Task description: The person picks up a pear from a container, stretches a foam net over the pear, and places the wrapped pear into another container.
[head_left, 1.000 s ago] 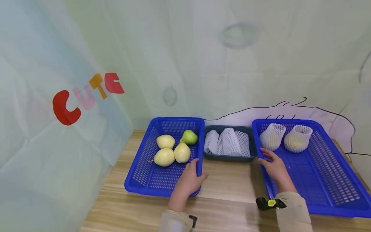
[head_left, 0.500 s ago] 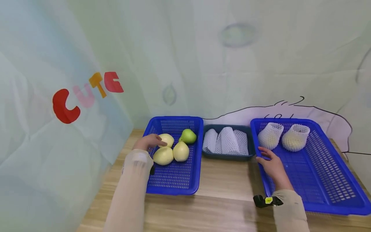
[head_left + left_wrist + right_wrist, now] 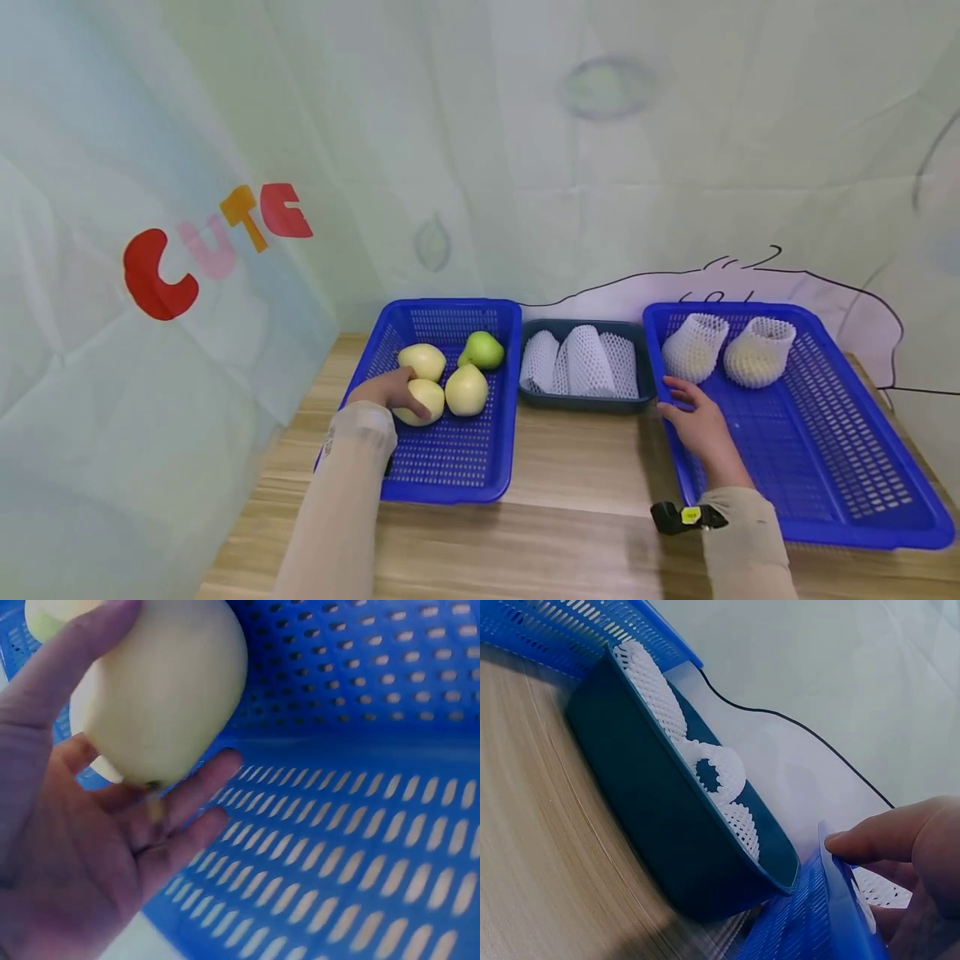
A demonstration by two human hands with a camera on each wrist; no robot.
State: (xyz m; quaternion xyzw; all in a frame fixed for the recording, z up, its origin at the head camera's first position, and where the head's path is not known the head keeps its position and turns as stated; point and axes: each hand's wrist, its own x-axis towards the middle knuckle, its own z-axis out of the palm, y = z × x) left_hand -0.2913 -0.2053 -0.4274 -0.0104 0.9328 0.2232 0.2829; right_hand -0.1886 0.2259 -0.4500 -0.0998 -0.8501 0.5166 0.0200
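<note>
In the left blue basket point(image 3: 476, 490), my left hand point(image 3: 384, 388) grips the nearest pale yellow pear point(image 3: 420, 404). The left wrist view shows the thumb across this pear point(image 3: 169, 682), with fingers curled round its stem end. Beside it lie two more pale pears, one behind point(image 3: 423, 361) and one to the right point(image 3: 467, 390), plus a green pear point(image 3: 484, 350). My right hand point(image 3: 703, 433) pinches the left rim of the right blue basket point(image 3: 862, 533), thumb outside, fingers inside. Two pears in white foam nets point(image 3: 693, 352) sit at that basket's back.
Between the baskets stands a dark green tray point(image 3: 585, 403) holding several white foam net sleeves point(image 3: 590, 362). Everything rests on a wooden table point(image 3: 577, 467). A printed cloth backdrop point(image 3: 480, 167) rises behind and along the left side.
My left hand has left the left basket's right rim, moved across to its left side, passed the rear pear and closed round the nearest one. The right hand has stayed on its rim.
</note>
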